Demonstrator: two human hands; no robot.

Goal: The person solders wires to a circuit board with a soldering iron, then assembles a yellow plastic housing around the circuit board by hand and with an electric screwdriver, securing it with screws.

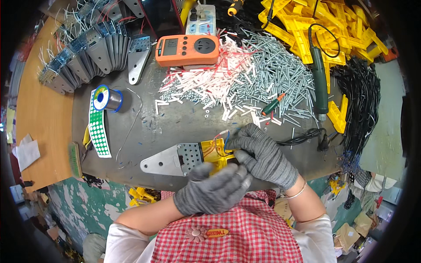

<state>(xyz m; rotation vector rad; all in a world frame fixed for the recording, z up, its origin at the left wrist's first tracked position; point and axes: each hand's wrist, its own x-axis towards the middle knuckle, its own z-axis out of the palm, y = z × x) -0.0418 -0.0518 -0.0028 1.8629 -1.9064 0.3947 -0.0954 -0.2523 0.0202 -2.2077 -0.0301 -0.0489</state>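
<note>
The one view looks from my head, through the left of two fisheye cameras worn side by side, facing down and forward over my checked apron [175, 243] to the worktop [173, 120]. It sits close enough that my left hand [212, 188] and right hand [265, 158] lie near the middle, while the worktop's front edge bows and the corners go black
</note>
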